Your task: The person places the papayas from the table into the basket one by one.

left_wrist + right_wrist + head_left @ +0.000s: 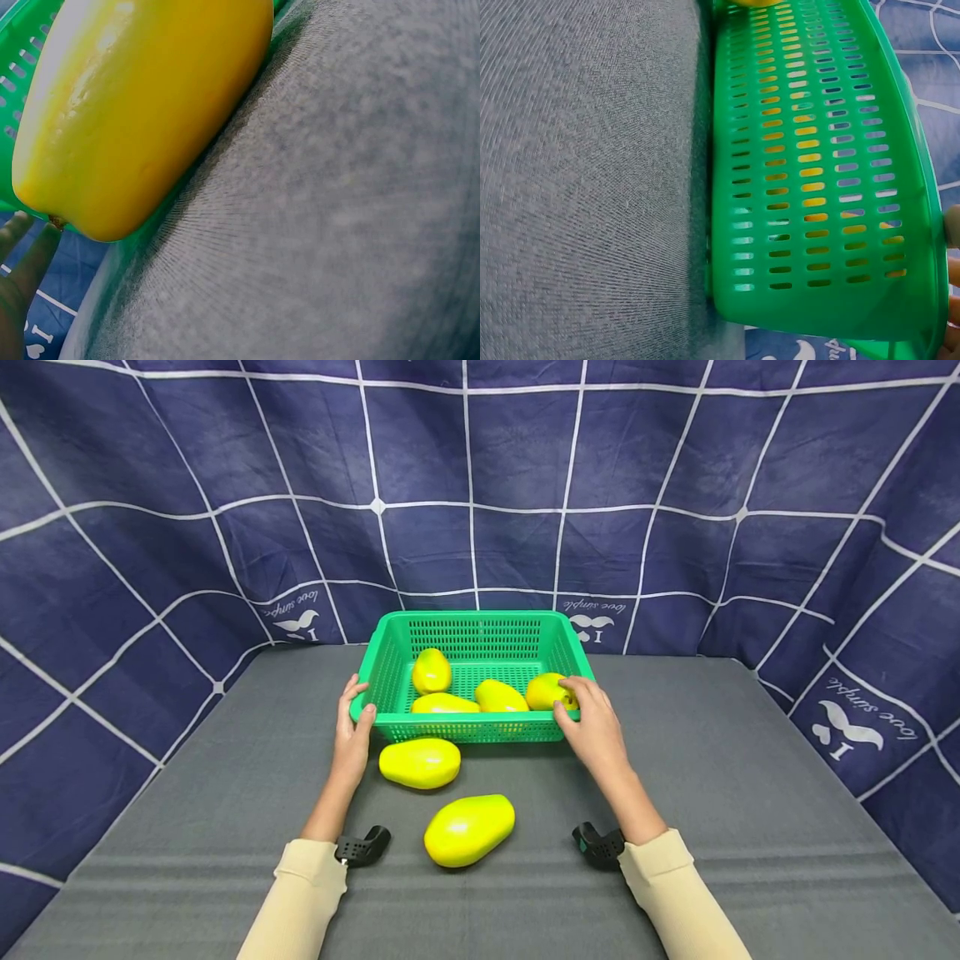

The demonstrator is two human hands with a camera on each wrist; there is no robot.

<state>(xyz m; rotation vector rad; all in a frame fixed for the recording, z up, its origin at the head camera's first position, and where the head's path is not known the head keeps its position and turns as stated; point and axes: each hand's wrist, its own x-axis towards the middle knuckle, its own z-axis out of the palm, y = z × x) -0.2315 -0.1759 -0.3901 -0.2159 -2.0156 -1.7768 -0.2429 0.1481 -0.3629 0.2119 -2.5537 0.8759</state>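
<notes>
A green plastic basket with slotted walls stands on the grey cloth. Inside lie several yellow papayas. My left hand grips the basket's left front corner, thumb at the rim and fingers along the outer side. At the opposite front corner my right hand holds the rim, its fingertips right by the rightmost papaya. The right wrist view shows those fingers over the rim's edge. One papaya lies just before the basket, large in the left wrist view; another papaya lies nearer.
Grey cloth covers the table. A dark blue curtain with white lines hangs behind the basket and along both sides. A black wrist strap is on the left wrist, another black strap on the right.
</notes>
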